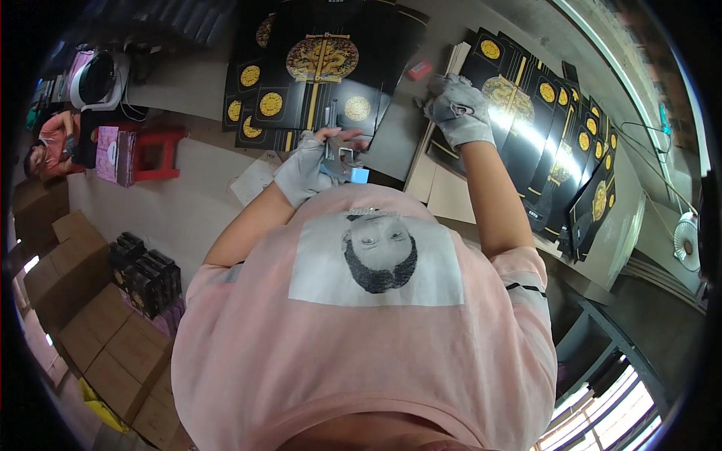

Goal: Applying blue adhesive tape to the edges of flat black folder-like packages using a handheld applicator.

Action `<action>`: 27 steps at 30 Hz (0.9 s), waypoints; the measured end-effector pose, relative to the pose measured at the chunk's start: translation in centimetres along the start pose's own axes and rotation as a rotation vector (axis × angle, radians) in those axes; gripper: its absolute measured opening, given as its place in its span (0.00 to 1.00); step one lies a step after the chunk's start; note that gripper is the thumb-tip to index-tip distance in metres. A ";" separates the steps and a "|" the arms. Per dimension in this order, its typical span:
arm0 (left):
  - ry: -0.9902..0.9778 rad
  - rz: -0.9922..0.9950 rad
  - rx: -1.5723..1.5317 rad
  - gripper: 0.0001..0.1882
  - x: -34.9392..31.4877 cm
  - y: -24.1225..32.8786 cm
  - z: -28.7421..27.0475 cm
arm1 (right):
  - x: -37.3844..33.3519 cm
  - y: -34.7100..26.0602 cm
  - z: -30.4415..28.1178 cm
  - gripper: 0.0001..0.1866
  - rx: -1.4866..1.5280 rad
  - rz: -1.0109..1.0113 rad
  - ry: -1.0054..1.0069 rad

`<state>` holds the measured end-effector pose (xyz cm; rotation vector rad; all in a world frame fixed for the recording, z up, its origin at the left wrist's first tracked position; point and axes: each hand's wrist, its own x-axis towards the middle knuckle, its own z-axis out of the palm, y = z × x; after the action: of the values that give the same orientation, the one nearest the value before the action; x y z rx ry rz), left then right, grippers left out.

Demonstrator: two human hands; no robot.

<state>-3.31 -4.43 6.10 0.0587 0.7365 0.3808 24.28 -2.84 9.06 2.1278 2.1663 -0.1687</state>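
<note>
My left hand [304,165], in a grey-white glove with bare fingertips, is by the near edge of the table in front of my chest. Its fingers curl around a small metal tool with a light-blue block [358,175] at one end; its exact kind does not show. Just beyond it lie black printed sheets [301,98] with gold round emblems and a gold central stripe. My right hand [461,113], also gloved, is closed beside the left edge of a stack of similar black sheets [519,98]. What its fingers hold, if anything, is hidden.
A small red object [419,71] lies between the two groups of sheets. Pale boards [444,184] sit under the right stack. On the left are a red stool [159,150], a seated person [56,143], black packages [147,274] and cardboard boxes [113,353]. A fan [686,244] stands far right.
</note>
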 end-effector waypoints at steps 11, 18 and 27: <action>-0.069 -0.005 0.114 0.25 -0.1 0.1 -0.8 | 3.0 -0.3 5.4 0.12 -0.092 -0.167 -0.090; -0.090 0.002 0.140 0.27 0.5 -0.4 -1.4 | 3.6 -1.0 6.7 0.13 -0.102 -0.083 -0.086; -0.236 -0.040 0.104 0.27 0.6 -0.6 -1.4 | 4.6 -0.3 12.3 0.09 2.258 0.568 0.292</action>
<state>-3.61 -4.91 4.58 0.1837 0.5230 0.2915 23.86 -0.12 -3.75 2.9804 0.4705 -3.4846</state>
